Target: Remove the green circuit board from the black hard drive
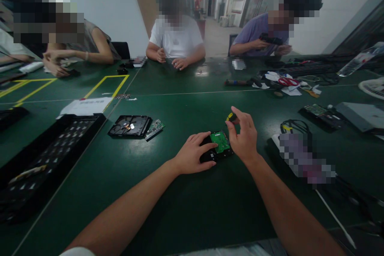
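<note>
A black hard drive (211, 155) with a green circuit board (220, 142) on its upper face lies on the table in front of me. My left hand (195, 153) grips it from the left, fingers over its top and thumb along the near edge. Pinched between the fingertips of my right hand (244, 136) is a small screwdriver (231, 117) with a yellow and black handle. It stands over the drive's right side; its tip is too small to make out. Left of my hands lie another hard drive (130, 126) and a loose circuit board (155, 129).
A long black tray (90, 124) stands on the left, near a white paper (85, 107). To the right are a blurred-out device (300, 160) with cables, a bare board (321, 114) and a grey box (360, 116). Several people sit across the green table (168, 216).
</note>
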The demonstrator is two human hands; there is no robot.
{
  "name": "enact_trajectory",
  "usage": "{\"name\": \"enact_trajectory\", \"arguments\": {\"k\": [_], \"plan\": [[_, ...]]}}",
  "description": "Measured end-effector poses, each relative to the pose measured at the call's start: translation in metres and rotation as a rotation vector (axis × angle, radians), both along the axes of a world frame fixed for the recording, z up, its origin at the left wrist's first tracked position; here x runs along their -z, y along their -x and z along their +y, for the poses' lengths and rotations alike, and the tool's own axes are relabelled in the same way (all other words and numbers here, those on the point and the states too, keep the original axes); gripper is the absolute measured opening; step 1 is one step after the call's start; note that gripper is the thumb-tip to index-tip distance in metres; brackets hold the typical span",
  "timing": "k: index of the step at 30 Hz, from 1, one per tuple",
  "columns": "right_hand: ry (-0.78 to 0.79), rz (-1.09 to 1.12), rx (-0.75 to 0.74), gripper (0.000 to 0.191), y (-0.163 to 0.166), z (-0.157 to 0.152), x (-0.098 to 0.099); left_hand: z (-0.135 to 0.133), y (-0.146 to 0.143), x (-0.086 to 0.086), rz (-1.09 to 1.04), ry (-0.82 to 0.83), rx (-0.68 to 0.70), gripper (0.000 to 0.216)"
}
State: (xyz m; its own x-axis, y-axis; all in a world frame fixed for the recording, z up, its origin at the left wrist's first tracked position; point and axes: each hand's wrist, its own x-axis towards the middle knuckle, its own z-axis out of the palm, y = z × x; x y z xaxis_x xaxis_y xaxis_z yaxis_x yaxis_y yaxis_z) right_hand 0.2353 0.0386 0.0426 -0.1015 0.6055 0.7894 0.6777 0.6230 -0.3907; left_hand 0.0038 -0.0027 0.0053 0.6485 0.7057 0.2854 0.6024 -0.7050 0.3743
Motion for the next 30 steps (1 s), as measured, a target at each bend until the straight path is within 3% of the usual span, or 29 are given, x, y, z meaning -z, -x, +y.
{"name": "enact_trajectory", "arguments": {"k": [12, 21, 30], "plan": [[-0.022, -0.004, 0.018, 0.051, 0.0000, -0.0009, -0.0016, -0.0004, 0.0007, -0.0007, 0.004, 0.002, 0.008, 0.064], [0.088, 0.070, -0.046, 0.056, 0.0021, -0.0001, 0.0061, 0.0007, 0.0003, -0.0003, -0.007, 0.000, 0.009, 0.065], [0.021, 0.002, 0.014, 0.058, -0.0009, 0.0018, 0.0051, 0.0001, 0.0002, -0.0025, 0.002, 0.005, 0.010, 0.065]]}}
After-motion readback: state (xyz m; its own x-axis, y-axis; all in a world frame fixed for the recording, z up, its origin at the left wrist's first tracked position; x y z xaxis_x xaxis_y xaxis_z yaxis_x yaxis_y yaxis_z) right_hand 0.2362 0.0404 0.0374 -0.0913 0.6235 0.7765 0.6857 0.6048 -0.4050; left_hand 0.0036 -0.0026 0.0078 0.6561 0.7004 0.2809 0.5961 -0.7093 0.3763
